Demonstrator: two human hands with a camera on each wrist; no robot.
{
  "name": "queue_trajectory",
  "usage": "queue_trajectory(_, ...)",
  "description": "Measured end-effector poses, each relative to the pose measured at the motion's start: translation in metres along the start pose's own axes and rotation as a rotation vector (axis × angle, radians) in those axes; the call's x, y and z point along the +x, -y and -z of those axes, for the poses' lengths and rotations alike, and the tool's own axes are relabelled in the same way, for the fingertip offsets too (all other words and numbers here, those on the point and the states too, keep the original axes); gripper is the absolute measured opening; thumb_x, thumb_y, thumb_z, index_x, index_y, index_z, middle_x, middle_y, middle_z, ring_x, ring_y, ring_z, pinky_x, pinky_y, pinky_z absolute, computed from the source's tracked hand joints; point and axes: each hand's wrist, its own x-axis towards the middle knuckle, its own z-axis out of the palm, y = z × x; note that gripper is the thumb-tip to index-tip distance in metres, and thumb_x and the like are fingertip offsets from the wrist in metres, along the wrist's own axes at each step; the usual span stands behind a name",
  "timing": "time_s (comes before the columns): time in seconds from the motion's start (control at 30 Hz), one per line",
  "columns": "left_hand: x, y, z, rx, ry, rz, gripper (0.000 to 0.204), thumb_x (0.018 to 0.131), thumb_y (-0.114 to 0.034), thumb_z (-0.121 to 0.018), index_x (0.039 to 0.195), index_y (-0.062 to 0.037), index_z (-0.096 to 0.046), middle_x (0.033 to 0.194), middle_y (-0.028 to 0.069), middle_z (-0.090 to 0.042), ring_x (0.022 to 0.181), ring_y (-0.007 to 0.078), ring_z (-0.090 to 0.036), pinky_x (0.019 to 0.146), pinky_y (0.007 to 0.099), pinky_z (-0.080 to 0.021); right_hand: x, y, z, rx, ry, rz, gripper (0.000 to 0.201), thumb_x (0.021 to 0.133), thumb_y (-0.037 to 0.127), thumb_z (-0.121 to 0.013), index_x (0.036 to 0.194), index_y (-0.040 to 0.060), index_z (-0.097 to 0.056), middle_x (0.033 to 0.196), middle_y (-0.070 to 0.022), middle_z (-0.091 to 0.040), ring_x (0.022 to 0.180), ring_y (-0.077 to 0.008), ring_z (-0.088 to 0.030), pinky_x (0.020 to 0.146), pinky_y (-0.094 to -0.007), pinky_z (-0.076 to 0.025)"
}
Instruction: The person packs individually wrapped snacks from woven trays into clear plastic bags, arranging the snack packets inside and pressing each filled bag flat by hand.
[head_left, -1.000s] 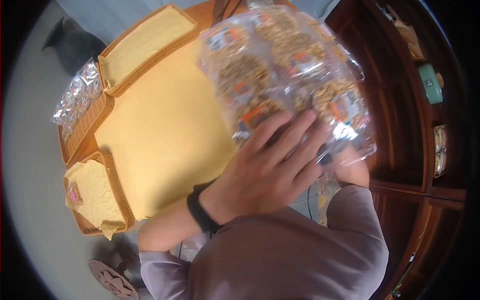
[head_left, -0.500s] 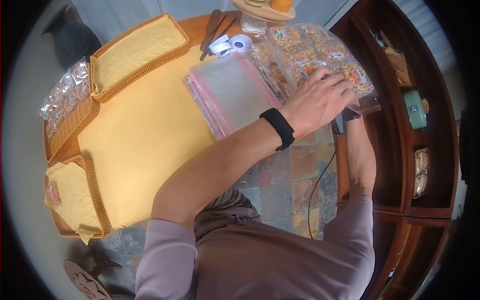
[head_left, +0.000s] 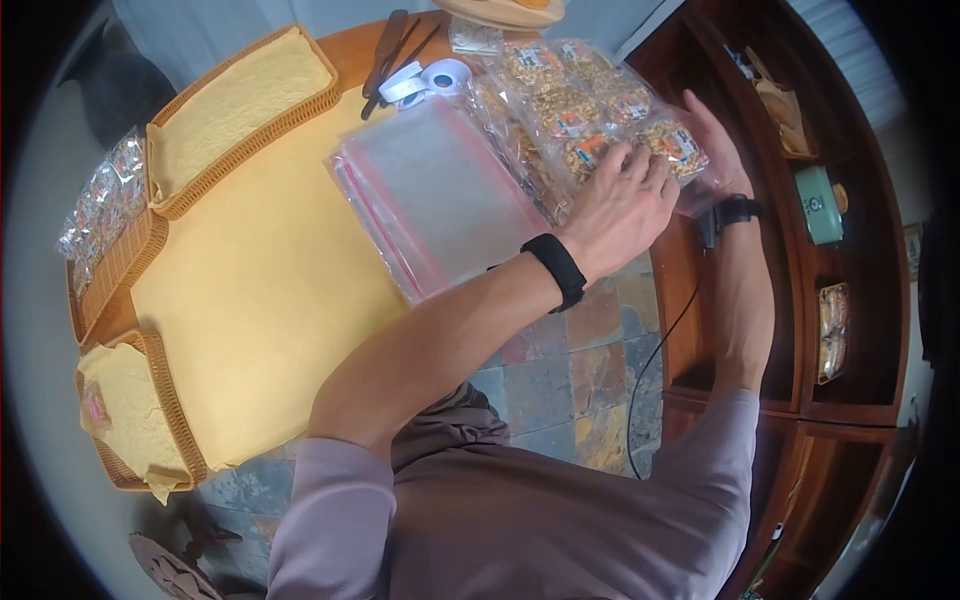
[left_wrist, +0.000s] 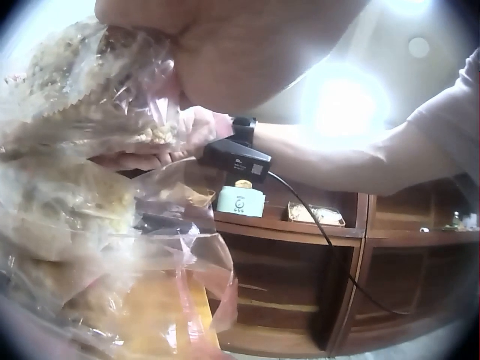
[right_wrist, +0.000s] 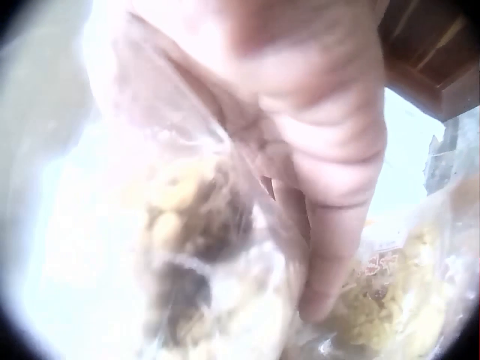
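A large clear bag of nut snacks [head_left: 590, 95], with bright labels showing through it, lies at the table's right end. My left hand [head_left: 625, 205] grips its near edge with bent fingers. Along its right side, my right hand [head_left: 718, 150] has a straight finger pointing away from me. More of its fingers [left_wrist: 142, 161] pass beneath the bag in the left wrist view. In the right wrist view, crinkled plastic with nuts [right_wrist: 202, 210] lies against the palm, and another nut pack [right_wrist: 397, 292] shows beyond the fingers. Empty clear bags [head_left: 440, 190] lie stacked left of my left hand.
Yellow paper [head_left: 250, 270] covers the table. Wicker trays [head_left: 330, 95] line its left and far sides, one with shiny packets [head_left: 105, 190]. White tape rolls [head_left: 445, 75] and dark tongs [head_left: 390, 60] lie at the back. A dark wooden shelf [head_left: 730, 350] stands at the right.
The nut bag came down from close before me onto the table's right end, uncovering the empty bags. My right hand now shows at the bag's right side. The head view has shifted.
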Motion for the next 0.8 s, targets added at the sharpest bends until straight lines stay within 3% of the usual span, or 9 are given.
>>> queue_trajectory(0.07, 0.000, -0.003, -0.004, 0.035, -0.003, -0.011, 0.023, 0.091, -0.015, -0.060, 0.105, 0.0004, -0.068, 0.126, 0.0168, -0.066, 0.125, 0.0287, -0.060, 0.107, 0.0451, -0.040, 0.007, -0.007, 0.013, -0.028, -0.085, 0.093, 0.040, 0.105, 0.034, -0.059, 0.127, 0.0012, -0.065, 0.111, -0.0127, -0.074, 0.090, -0.0213, -0.073, 0.083, -0.0379, -0.062)
queue_trajectory(0.13, 0.003, -0.004, -0.007, 0.077, -0.006, -0.023, 0.022, 0.090, -0.015, -0.060, 0.104, 0.0005, -0.068, 0.122, 0.0172, -0.067, 0.125, 0.0301, -0.059, 0.107, 0.0450, -0.041, 0.015, -0.004, 0.021, -0.274, -0.107, 0.216, 0.033, 0.101, 0.022, -0.066, 0.127, 0.0020, -0.066, 0.108, -0.0082, -0.074, 0.093, -0.0156, -0.072, 0.084, -0.0327, -0.060)
queue_trajectory(0.3, 0.004, 0.001, -0.018, 0.106, 0.092, -0.003, 0.018, 0.089, -0.014, -0.060, 0.099, 0.0001, -0.066, 0.111, 0.0162, -0.065, 0.125, 0.0337, -0.056, 0.108, 0.0448, -0.041, 0.046, -0.026, 0.019, -0.487, -0.271, 0.359, 0.040, 0.093, 0.013, -0.076, 0.129, -0.0012, -0.066, 0.108, -0.0066, -0.073, 0.092, -0.0115, -0.069, 0.083, -0.0271, -0.056)
queue_trajectory(0.43, -0.002, 0.014, -0.011, 0.004, -0.013, -0.087, 0.019, 0.089, -0.016, -0.064, 0.098, 0.0006, -0.064, 0.114, 0.0191, -0.064, 0.127, 0.0352, -0.054, 0.112, 0.0494, -0.038, 0.054, -0.046, 0.029, -0.326, -0.263, 0.411, 0.039, 0.091, 0.011, -0.079, 0.126, -0.0032, -0.068, 0.105, -0.0081, -0.074, 0.091, -0.0113, -0.068, 0.082, -0.0273, -0.055)
queue_trajectory(0.53, -0.024, 0.025, 0.015, -0.066, 0.035, -0.127, 0.035, 0.087, -0.025, -0.071, 0.107, 0.0028, -0.063, 0.126, 0.0239, -0.059, 0.133, 0.0396, -0.049, 0.115, 0.0548, -0.033, 0.049, -0.052, 0.029, -0.342, -0.314, 0.443, 0.034, 0.093, 0.014, -0.077, 0.122, -0.0038, -0.070, 0.106, -0.0082, -0.074, 0.091, -0.0121, -0.069, 0.082, -0.0272, -0.056)
queue_trajectory(0.6, -0.042, 0.030, 0.031, -0.217, -0.013, 0.093, 0.061, 0.087, -0.035, -0.075, 0.128, 0.0060, -0.055, 0.145, 0.0295, -0.045, 0.142, 0.0474, -0.038, 0.118, 0.0583, -0.029, 0.046, -0.056, 0.032, -0.256, -0.354, 0.474, 0.033, 0.095, 0.016, -0.076, 0.120, -0.0039, -0.071, 0.107, -0.0087, -0.074, 0.093, -0.0126, -0.069, 0.083, -0.0276, -0.056)
queue_trajectory(0.63, -0.050, 0.032, 0.034, -0.227, -0.004, 0.081, 0.061, 0.087, -0.035, -0.075, 0.128, 0.0060, -0.055, 0.145, 0.0295, -0.045, 0.142, 0.0474, -0.038, 0.118, 0.0583, -0.029, 0.043, -0.059, 0.033, -0.182, -0.381, 0.499, 0.032, 0.097, 0.019, -0.074, 0.119, -0.0041, -0.071, 0.108, -0.0091, -0.073, 0.095, -0.0131, -0.069, 0.085, -0.0280, -0.056)
queue_trajectory(0.7, -0.063, 0.037, 0.032, -0.112, 0.079, 0.270, 0.080, 0.092, -0.040, -0.071, 0.147, 0.0088, -0.038, 0.157, 0.0335, -0.028, 0.147, 0.0549, -0.024, 0.119, 0.0611, -0.025, 0.037, -0.064, 0.031, -0.118, -0.433, 0.521, 0.034, 0.098, 0.022, -0.072, 0.119, -0.0042, -0.071, 0.110, -0.0095, -0.073, 0.097, -0.0134, -0.068, 0.087, -0.0285, -0.055)
queue_trajectory(0.8, -0.063, 0.045, 0.019, -0.199, 0.095, 0.286, 0.087, 0.096, -0.043, -0.067, 0.152, 0.0110, -0.029, 0.161, 0.0370, -0.018, 0.149, 0.0593, -0.014, 0.121, 0.0633, -0.020, 0.027, -0.072, 0.015, -0.098, -0.468, 0.523, 0.039, 0.100, 0.029, -0.069, 0.121, -0.0042, -0.071, 0.112, -0.0095, -0.073, 0.100, -0.0138, -0.067, 0.090, -0.0289, -0.054)
